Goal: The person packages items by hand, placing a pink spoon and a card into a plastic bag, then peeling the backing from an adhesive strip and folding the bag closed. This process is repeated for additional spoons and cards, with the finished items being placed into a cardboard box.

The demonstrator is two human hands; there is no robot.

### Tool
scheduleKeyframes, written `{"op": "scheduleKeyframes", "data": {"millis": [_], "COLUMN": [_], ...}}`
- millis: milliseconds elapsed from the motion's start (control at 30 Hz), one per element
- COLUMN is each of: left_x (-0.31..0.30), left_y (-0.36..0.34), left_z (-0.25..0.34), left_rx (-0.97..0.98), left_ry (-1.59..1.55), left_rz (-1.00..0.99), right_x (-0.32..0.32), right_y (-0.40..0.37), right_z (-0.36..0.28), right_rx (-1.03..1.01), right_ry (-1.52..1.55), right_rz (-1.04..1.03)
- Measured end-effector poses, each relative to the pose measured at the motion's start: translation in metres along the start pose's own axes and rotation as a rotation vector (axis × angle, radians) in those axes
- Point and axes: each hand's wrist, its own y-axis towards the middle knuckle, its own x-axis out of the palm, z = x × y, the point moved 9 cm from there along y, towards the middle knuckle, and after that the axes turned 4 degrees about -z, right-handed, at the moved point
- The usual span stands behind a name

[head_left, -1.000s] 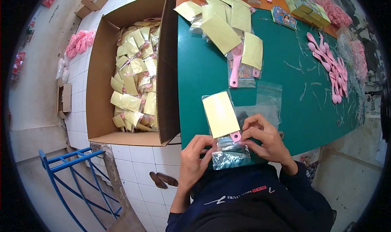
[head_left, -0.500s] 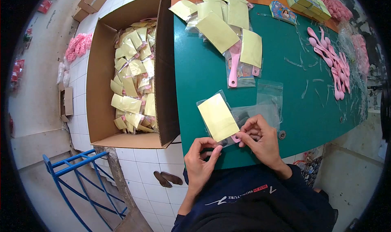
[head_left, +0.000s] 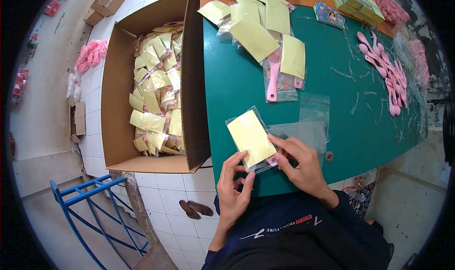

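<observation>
Bright, even light, perhaps from overhead, dark fisheye corners, left wall [head_left: 45, 113] bowed, edges soft

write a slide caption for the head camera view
Left hand and right hand hold a bagged yellow card over a green table, beside an open box.

The card [head_left: 251, 136] is pale yellow; the handle [head_left: 272, 161] pink; the tabletop [head_left: 237, 83] green; the carton [head_left: 115, 99] brown

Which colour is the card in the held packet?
The card is pale yellow, clearest in the head view.
</observation>
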Motion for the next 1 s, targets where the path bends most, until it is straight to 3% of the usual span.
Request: {"op": "scheduleKeyframes", "data": {"millis": [333, 467, 533, 600, 633, 667, 733, 833, 867, 1000], "left_x": [-0.004, -0.009, -0.010, -0.007, -0.011, -0.005, 0.007, 0.047, 0.065, 0.110], "left_y": [0.009, 0.035, 0.065, 0.113, 0.120, 0.121, 0.118, 0.100, 0.094, 0.096], "left_z": [0.030, 0.073, 0.104, 0.102, 0.109, 0.116, 0.115, 0.100, 0.092, 0.084], "left_rx": [0.162, 0.313, 0.494, 0.323, 0.495, 0.663, 0.632, 0.571, 0.529, 0.626], "left_ry": [0.123, 0.176, 0.239, 0.234, 0.621, 1.007, 0.916, 0.722, 0.721, 0.839], "left_rz": [-0.042, -0.002, 0.002, -0.124, 0.006, 0.148, 0.030, -0.228, -0.314, -0.244], "right_x": [-0.007, -0.038, -0.061, -0.089, -0.104, -0.117, -0.145, -0.185, -0.198, -0.250], "right_y": [0.003, 0.017, 0.030, 0.035, 0.033, 0.031, 0.021, 0.016, 0.018, 0.061], "right_z": [-0.016, -0.042, -0.054, -0.061, -0.061, -0.052, -0.026, 0.020, 0.029, 0.066], "right_rx": [-0.010, -0.288, -0.369, -0.354, -0.350, -0.284, -0.120, 0.116, 0.083, -0.119], "right_ry": [0.065, -0.013, 0.021, -0.228, -0.355, -0.472, -0.696, -0.523, -0.551, -0.643], "right_rz": [-0.038, 0.056, 0.120, 0.174, 0.202, 0.241, 0.330, 0.298, 0.314, 0.395]}}
